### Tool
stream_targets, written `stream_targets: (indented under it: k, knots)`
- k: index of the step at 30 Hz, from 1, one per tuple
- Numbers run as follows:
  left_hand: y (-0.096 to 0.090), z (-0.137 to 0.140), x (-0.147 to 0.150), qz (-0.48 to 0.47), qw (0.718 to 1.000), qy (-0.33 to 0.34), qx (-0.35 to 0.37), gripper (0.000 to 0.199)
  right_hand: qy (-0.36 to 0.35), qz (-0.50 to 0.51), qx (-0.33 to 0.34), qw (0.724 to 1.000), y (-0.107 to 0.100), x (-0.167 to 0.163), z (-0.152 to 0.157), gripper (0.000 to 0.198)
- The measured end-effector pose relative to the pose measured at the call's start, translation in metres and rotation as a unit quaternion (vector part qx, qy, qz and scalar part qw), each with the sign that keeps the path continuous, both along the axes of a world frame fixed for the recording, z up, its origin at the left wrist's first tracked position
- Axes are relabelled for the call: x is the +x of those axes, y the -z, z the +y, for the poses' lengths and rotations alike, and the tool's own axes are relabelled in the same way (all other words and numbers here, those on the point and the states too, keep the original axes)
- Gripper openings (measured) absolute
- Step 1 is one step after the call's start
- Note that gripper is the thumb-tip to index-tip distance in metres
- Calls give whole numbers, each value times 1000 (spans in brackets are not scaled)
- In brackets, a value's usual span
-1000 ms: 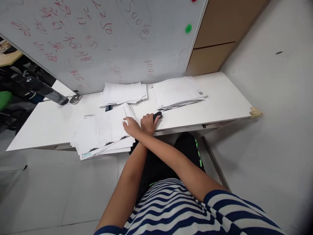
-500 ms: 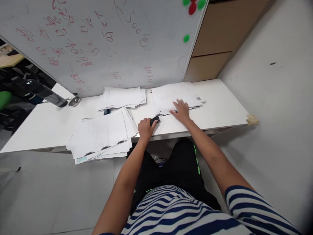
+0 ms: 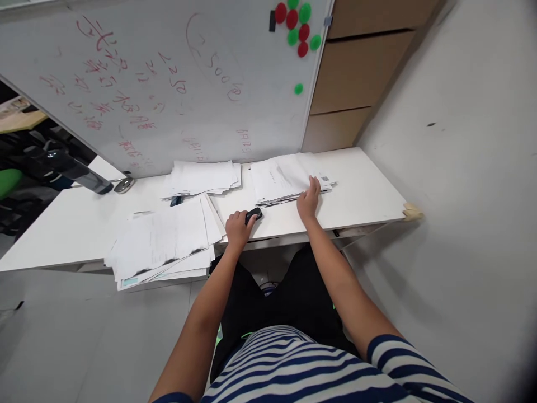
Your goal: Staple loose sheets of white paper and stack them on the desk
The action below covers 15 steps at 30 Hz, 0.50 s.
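Observation:
My left hand (image 3: 237,228) is closed round a small black stapler-like tool (image 3: 254,215) at the table's front edge; its far end sticks out to the right. At the front right of a paper stack (image 3: 272,180), my right hand (image 3: 309,199) has its fingers bent over the top sheet, with the thumb hidden from view. That sheet looks slightly buckled beside the fingers. A second paper pile (image 3: 201,178) lies behind and left of my left hand. Closer to me, a fanned pile of printed sheets (image 3: 161,238) hangs partly over the front edge.
A whiteboard (image 3: 146,56) with red writing stands along the back of the white table (image 3: 361,190). Cardboard boxes (image 3: 344,78) are behind its right side, and a wall (image 3: 470,168) rises at right. A dark bottle (image 3: 75,170) and a silver mouse-like object (image 3: 124,185) lie at left.
The view has tilted up and shifted right. My right hand has gone from fingers spread flat on the stack to bent fingers at its front edge. My left hand keeps its hold.

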<state>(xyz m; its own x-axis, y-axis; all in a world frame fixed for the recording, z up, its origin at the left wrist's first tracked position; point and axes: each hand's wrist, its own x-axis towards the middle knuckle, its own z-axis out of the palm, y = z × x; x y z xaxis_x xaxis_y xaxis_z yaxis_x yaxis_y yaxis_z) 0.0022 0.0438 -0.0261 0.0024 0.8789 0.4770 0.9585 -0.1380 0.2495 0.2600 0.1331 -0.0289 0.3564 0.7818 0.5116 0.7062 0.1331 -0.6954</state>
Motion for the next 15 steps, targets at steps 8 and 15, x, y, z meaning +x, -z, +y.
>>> stream_targets:
  k: [8, 15]
  knots:
    - [-2, 0, 0, -4, 1000, 2, 0, 46, -107, -141, -99, 979, -2, -7, 1, 57]
    - [1, 1, -1, -3, 1000, 2, 1, 46, -99, -160, -169, 968, 2, -6, 8, 65]
